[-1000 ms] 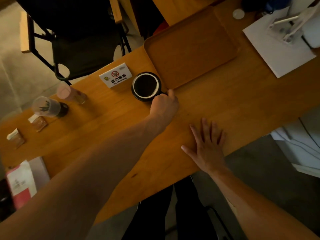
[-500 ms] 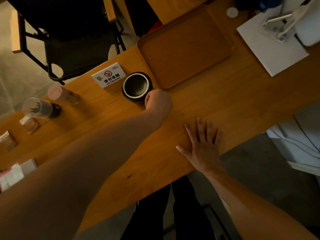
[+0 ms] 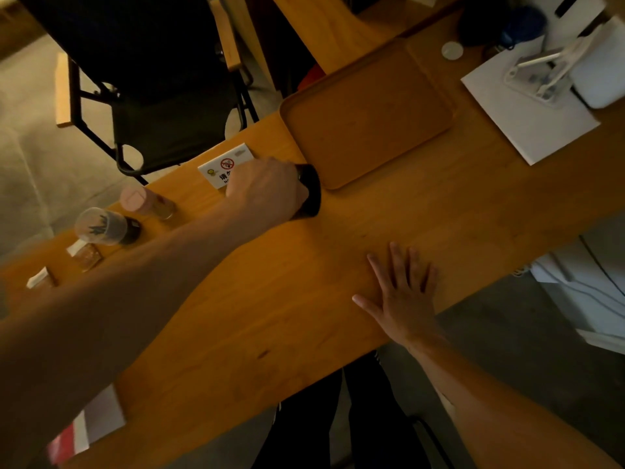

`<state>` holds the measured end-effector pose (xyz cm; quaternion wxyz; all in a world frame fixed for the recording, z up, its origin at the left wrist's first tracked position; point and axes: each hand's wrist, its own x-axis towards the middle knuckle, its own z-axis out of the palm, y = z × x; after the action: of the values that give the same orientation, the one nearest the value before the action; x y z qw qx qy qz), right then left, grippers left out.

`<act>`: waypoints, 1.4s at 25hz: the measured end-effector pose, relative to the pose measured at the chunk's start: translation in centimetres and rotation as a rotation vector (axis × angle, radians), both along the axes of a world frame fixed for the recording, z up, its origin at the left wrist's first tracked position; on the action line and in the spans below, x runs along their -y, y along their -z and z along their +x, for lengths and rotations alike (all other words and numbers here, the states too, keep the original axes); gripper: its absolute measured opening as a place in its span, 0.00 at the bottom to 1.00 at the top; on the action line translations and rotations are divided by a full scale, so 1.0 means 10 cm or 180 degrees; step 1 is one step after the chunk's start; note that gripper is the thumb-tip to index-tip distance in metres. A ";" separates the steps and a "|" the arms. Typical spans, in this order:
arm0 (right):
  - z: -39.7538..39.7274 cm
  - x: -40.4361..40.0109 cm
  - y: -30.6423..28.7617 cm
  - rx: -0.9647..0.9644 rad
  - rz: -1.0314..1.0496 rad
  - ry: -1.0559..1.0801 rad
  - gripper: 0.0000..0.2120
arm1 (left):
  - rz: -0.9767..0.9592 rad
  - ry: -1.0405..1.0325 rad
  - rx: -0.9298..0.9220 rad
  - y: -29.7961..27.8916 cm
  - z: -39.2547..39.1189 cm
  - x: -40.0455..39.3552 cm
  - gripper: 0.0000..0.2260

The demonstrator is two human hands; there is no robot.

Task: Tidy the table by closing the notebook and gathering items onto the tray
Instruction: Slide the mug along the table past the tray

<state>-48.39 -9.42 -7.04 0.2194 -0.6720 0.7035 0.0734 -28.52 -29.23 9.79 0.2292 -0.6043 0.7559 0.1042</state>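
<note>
Left hand [image 3: 267,187] curled over black cup [image 3: 309,191], just beside tray's [image 3: 436,96] near-left corner, not on it. Right hand [image 3: 402,296] spread flat near table [image 3: 338,238] edge, below tray.

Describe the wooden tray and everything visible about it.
The tray is a rectangular piece of what looks like brown wood, with rounded corners and a low raised rim around a flat floor. It lies flat on the wooden table, set at an angle to the table's edges, near its far side. Nothing lies in it. Its near corner sits right beside the black round container that the left hand grips; whether the two touch cannot be told. A small white disc lies just beyond its far corner.
</note>
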 end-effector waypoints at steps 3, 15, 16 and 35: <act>0.00 0.00 -0.04 -0.0043 0.0040 -0.0003 0.40 | 0.0342 -0.0351 -0.1134 0.03 0.20 -0.08 0.15; 0.00 -0.01 0.08 -0.0097 -0.0168 -0.0053 0.41 | 0.0753 -0.1395 -0.2949 0.68 0.45 -0.78 0.15; -0.01 -0.01 0.08 -0.0114 -0.0172 -0.0072 0.41 | 0.0735 -0.1389 -0.2986 0.70 0.45 -0.80 0.15; 0.01 0.01 0.01 -0.0205 0.0115 -0.0018 0.40 | 0.1003 -0.1681 -0.3276 1.08 0.53 -0.93 0.16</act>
<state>-48.28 -9.55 -7.14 0.2085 -0.6672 0.7069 0.1083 -23.26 -19.94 -0.98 -0.1132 -0.6023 0.5695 0.5478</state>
